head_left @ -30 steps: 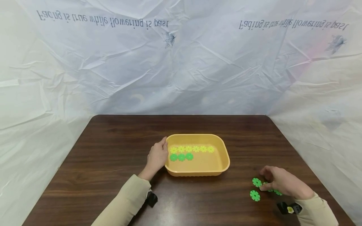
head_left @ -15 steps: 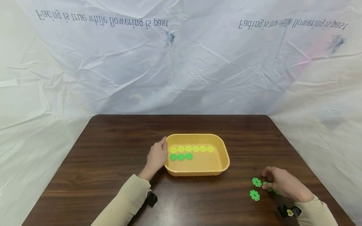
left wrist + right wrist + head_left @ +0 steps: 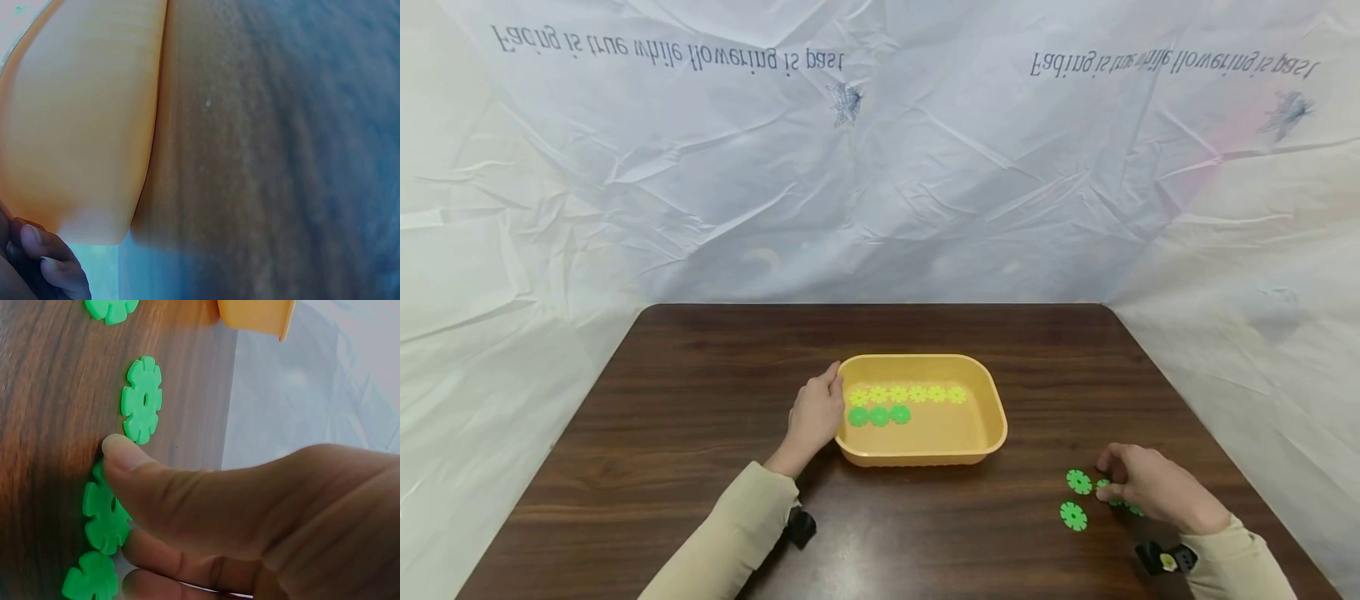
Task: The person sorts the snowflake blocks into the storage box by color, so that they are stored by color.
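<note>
A: The right hand (image 3: 1161, 490) has slid a tiny bit to its own right since a second ago. Hardly anything else has moved.

B: And the left hand (image 3: 815, 412)?

A: Same spot. Its fingers are bent round the end of the tray (image 3: 925, 459), holding on. I think that's so the tray won't slide about.

B: Where is the tray?

A: On the table (image 3: 737, 358), between the two hands — touching the left one, well apart from the right one.

B: What's in it?

A: Six yellow flowers (image 3: 898, 394) in a row, and three green flowers (image 3: 878, 416) in a row nearer the person. Both rows start at the left hand's end. Maybe each colour gets its own row so they don't get mixed up.

B: Is the right hand pinching something?

A: I can't tell. Its thumb and pointer are bent with a gap between them, and the thumb is right at a half-hidden flower (image 3: 103, 522). Another one (image 3: 94, 572) sits next to that, partly under the hand.

B: Any more?

A: Two loose flowers (image 3: 1078, 482) lie flat just left of the right hand, one a bit closer to the person. I guess they're there so that hand can get to them easily — no big stretch.
</note>
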Demonstrator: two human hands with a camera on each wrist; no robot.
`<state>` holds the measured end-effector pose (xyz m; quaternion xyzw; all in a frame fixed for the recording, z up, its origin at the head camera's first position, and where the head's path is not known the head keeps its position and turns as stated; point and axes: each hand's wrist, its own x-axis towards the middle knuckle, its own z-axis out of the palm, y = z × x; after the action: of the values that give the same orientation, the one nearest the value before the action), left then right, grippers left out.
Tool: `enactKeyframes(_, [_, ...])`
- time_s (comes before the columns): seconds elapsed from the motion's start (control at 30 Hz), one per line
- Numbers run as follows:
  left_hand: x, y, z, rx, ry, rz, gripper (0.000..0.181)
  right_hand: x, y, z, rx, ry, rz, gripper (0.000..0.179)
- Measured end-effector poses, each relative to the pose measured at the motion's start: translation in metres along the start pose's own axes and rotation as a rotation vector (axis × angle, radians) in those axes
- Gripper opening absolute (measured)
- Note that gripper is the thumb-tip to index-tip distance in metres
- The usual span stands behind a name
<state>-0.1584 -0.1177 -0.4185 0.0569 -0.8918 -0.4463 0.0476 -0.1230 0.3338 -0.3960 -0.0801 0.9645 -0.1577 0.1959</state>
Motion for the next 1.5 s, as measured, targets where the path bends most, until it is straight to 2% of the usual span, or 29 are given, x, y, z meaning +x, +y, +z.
enactKeyframes(0.53, [0.0,0.0,0.0,0.005,-0.011,-0.015,0.044,0.0,0.002,-0.003,0.042,-0.033,0.021,0.032])
enactKeyframes(0.8, [0.001,-0.001,0.0,0.015,-0.007,-0.009,0.044,-0.005,0.003,-0.009,0.068,-0.03,-0.01,0.024])
enactKeyframes(0.97, [0.001,-0.001,0.001,0.012,-0.006,-0.016,0.044,-0.01,0.006,-0.016,0.087,-0.025,-0.078,0.023])
enactKeyframes(1.1, [0.002,-0.002,0.001,0.016,-0.003,-0.016,0.044,-0.011,0.004,-0.019,0.116,0.019,-0.124,0.019])
enactKeyframes(1.33, [0.002,-0.002,0.001,0.008,-0.003,-0.02,0.044,-0.006,-0.008,-0.02,0.135,0.129,-0.157,0.005])
enactKeyframes(1.5, [0.002,-0.002,0.002,0.016,0.003,-0.018,0.044,-0.002,-0.02,-0.022,0.125,0.179,-0.152,0.019])
